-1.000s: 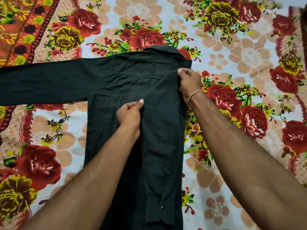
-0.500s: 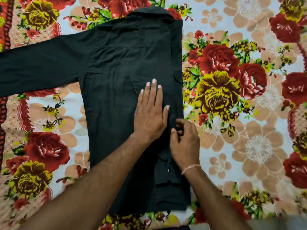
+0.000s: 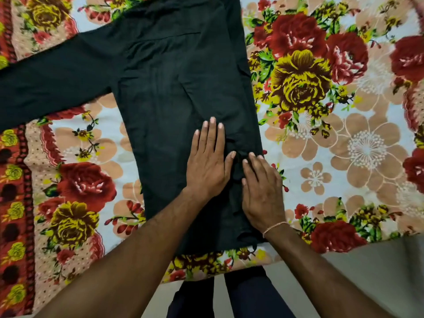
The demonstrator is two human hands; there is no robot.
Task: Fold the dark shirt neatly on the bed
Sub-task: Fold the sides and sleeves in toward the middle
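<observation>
The dark shirt (image 3: 174, 92) lies back-up on the bed, collar at the top of the view. Its right side is folded inward along a straight edge, and its left sleeve (image 3: 50, 83) stretches out flat to the left. My left hand (image 3: 207, 161) rests palm-down on the lower middle of the shirt, fingers together and extended. Beside it, my right hand (image 3: 261, 187) lies flat on the folded right strip near the hem, fingertips on a small wrinkle. Neither hand grips the cloth.
A floral bedsheet (image 3: 332, 134) with red and yellow roses covers the bed. The bed's near edge (image 3: 252, 265) runs along the bottom, with grey floor (image 3: 378, 276) and my dark trouser legs (image 3: 243, 294) below it.
The view has dropped toward the shirt's lower half. My right hand went from pinching the folded edge to lying flat on it. My left hand stays pressed flat on the shirt.
</observation>
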